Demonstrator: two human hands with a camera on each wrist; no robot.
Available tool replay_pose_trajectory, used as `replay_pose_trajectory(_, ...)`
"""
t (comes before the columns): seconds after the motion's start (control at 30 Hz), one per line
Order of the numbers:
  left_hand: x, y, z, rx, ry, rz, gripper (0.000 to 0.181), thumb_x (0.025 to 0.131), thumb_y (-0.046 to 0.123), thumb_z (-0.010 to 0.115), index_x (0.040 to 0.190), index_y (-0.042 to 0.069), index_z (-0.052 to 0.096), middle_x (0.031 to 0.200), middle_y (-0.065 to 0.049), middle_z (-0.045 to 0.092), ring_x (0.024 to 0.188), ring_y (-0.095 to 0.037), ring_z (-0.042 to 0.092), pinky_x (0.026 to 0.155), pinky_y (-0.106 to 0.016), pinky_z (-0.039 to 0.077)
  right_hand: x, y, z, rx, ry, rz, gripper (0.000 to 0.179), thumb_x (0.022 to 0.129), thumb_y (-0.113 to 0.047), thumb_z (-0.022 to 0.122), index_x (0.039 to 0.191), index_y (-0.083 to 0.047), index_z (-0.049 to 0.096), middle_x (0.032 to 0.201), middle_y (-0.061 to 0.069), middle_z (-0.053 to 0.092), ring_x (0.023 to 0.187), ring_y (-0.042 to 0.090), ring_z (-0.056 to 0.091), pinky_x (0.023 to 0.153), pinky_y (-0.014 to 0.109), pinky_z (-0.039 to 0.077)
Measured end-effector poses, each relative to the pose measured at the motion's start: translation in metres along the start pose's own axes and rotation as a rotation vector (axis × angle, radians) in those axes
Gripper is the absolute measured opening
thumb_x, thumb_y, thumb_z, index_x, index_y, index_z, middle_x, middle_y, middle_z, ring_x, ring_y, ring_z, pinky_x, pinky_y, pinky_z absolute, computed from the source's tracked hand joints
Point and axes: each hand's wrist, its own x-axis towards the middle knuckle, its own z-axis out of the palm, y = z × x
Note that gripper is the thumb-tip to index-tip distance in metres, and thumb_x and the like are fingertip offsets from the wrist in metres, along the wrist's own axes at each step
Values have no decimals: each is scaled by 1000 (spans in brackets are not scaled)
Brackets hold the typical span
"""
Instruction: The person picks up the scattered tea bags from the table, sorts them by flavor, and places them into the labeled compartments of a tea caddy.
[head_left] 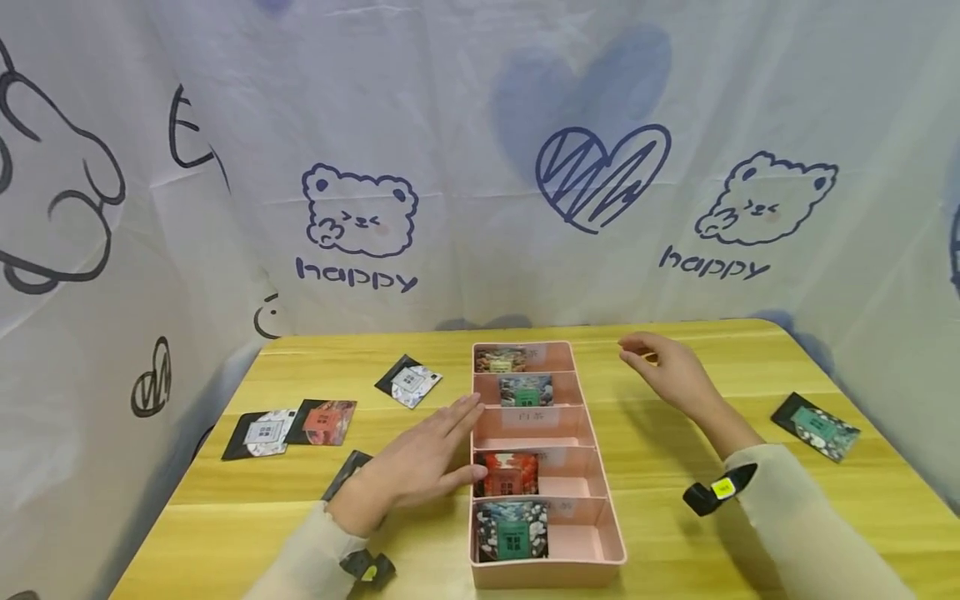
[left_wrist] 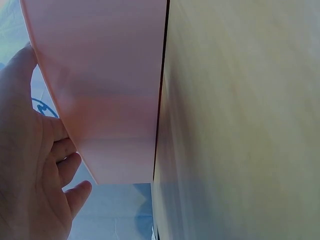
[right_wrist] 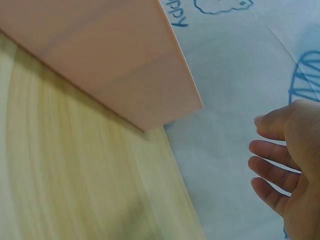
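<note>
A long pink divided box [head_left: 547,575] stands on the table, its compartments in a row running away from me. My left hand [head_left: 420,454] lies along the box's left rim, fingers fairly straight, thumb tip right at the red tea sachet [head_left: 510,475]. In the left wrist view its fingertips meet the rim of the pink side wall [left_wrist: 105,100]. Nearest me in the box is a green-labelled tea sachet [head_left: 512,531]; others sit in the two far compartments. Raised to the right of the box, my right hand [head_left: 667,371] has loosely bent fingers and holds nothing.
Left of the box lie a black-and-white sachet [head_left: 408,381], another white-labelled one [head_left: 262,433] and a red-labelled one [head_left: 322,422]. A dark sachet [head_left: 348,472] is partly hidden under my left hand. Far right is a green-labelled sachet [head_left: 816,427]. A printed curtain [head_left: 472,167] hangs behind the table.
</note>
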Motion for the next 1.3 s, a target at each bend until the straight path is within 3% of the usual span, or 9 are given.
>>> replay_pose_trajectory(0.23, 1, 0, -3, 4, -7, 7, 85, 98, 64, 33, 157, 5, 14, 163, -12, 10, 148, -26, 14, 118, -42, 19, -18, 20, -20, 6, 83, 47, 38, 101, -26, 57, 125, 2, 60, 118, 23, 64, 108, 38, 59, 94, 56, 47)
replay_pose_trajectory(0.4, 1, -3, -3, 16, -6, -8, 86, 98, 64, 34, 157, 4, 15, 163, -12, 10, 148, -27, 14, 118, -41, 18, -27, 31, -32, 24, 89, 80, 44, 101, -32, 55, 129, 2, 57, 123, 25, 61, 112, 42, 56, 97, 58, 45)
replay_pose_trajectory(0.87, 0, 0, 0, 5, 10, -7, 86, 98, 65, 32, 157, 5, 15, 163, -11, 10, 147, -28, 17, 118, -42, 21, -66, 78, -59, -19, 207, 148, 49, 101, -33, 55, 131, 6, 54, 124, 30, 58, 113, 46, 53, 90, 60, 45)
replay_pose_trajectory(1.3, 0, -1, 1, -1, 18, 1, 85, 98, 65, 31, 157, 5, 15, 163, -10, 10, 147, -28, 17, 118, -42, 21, -98, 123, -81, -58, 176, 255, 58, 101, -36, 55, 136, 9, 48, 129, 36, 51, 112, 53, 50, 85, 61, 44)
